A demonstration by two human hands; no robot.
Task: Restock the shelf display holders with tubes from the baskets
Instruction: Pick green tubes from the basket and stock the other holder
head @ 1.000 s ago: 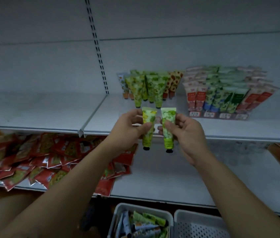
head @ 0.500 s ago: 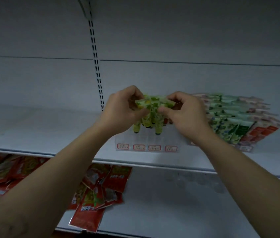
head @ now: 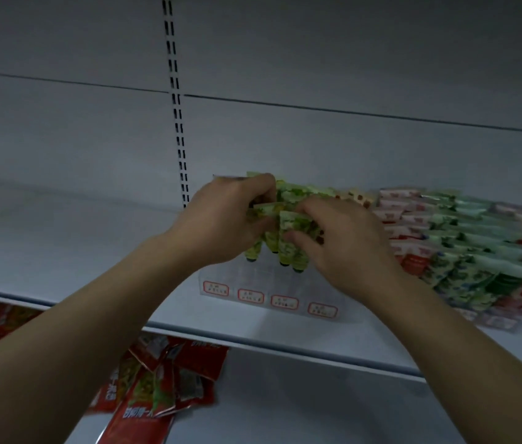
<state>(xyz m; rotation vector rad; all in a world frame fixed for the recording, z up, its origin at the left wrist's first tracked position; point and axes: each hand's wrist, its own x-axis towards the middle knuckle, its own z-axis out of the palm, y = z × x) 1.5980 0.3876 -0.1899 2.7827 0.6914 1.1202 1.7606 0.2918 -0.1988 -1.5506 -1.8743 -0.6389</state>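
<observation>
Head view, green tubes [head: 295,223], red-bordered labels [head: 284,302] illegible

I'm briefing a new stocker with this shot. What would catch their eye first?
The left hand and right hand meet mid-frame, gripping green tubes at the clear display holder on the upper shelf. Right of it stands a dense bank of green and red tubes, and red packets lie scattered on the shelf below, lower left.

Left hand [head: 224,219] and right hand [head: 344,248] around green tubes [head: 293,224] in a clear display holder [head: 269,283], red packets [head: 160,382] below.
</observation>
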